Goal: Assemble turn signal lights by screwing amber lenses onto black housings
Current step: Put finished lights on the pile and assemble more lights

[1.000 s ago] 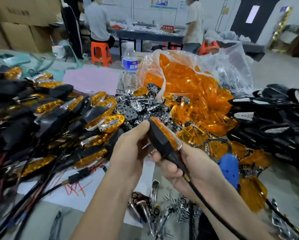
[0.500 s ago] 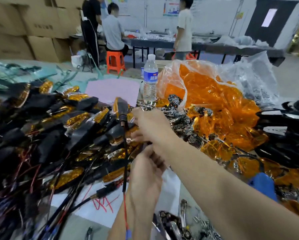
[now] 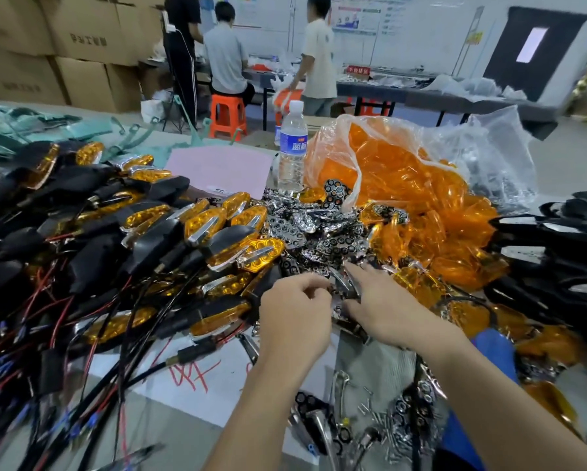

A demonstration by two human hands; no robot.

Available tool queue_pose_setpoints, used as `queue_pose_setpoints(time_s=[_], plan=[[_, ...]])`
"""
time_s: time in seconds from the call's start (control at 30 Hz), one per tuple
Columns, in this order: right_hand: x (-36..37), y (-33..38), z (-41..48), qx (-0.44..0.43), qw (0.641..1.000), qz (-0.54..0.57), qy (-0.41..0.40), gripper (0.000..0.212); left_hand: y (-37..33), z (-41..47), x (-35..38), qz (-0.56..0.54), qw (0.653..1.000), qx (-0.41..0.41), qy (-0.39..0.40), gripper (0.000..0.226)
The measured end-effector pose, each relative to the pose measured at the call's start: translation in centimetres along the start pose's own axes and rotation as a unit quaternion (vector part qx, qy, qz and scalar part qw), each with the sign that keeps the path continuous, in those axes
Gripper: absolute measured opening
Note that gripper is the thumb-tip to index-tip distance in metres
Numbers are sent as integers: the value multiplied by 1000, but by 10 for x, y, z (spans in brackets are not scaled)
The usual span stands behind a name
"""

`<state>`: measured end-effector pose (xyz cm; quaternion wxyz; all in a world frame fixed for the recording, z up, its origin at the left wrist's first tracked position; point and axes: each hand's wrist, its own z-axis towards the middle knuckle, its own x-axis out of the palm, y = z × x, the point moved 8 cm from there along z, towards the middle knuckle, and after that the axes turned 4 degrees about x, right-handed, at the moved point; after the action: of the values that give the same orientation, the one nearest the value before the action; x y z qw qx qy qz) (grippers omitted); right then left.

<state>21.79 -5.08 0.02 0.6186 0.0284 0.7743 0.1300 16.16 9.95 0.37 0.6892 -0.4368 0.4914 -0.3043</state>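
Observation:
My left hand (image 3: 295, 317) and my right hand (image 3: 383, 300) meet over a heap of chrome reflector plates (image 3: 305, 229) in the middle of the table. A chrome reflector (image 3: 348, 283) sits between my right hand's fingers and thumb. My left hand's fingers are curled beside it, and what they hold is hidden. Finished lights (image 3: 217, 229) with amber lenses on black housings and trailing wires are piled at the left. Loose amber lenses (image 3: 404, 185) spill from a clear bag behind. Bare black housings (image 3: 557, 239) are stacked at the right.
Screws (image 3: 380, 419) and more chrome parts lie near the front edge beside a blue-handled tool (image 3: 492, 348). A water bottle (image 3: 292, 147) and pink paper (image 3: 220, 168) stand behind the heap. White paper (image 3: 197, 372) with red marks lies under the wires. People work at a far table.
The assembled light I held a second ago went onto the left pile. Both hands have since come back to the reflector heap.

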Motion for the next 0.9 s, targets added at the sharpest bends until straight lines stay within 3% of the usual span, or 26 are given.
queue_pose_setpoints(time_s=[0.17, 0.33, 0.53, 0.63, 0.77, 0.9], plan=[[-15, 0, -5, -28, 994, 13, -101, 11, -7, -3, 7, 67, 997, 45, 15, 32], [-9, -6, -17, -35, 995, 70, -65, 20, -1, -6, 23, 124, 988, 42, 77, 46], [-34, -37, -37, -18, 958, 230, -169, 30, -5, -7, 25, 167, 981, 68, 76, 47], [-34, -44, -42, -12, 956, 255, -143, 30, -7, -7, 24, 173, 980, 75, 60, 40], [-27, -51, -40, 11, 981, 158, -108, 20, -10, -5, 16, 127, 987, 99, 2, 35], [-10, -29, -36, -45, 997, 59, -2, 61, -7, -5, 35, 193, 967, 144, 80, 59]])
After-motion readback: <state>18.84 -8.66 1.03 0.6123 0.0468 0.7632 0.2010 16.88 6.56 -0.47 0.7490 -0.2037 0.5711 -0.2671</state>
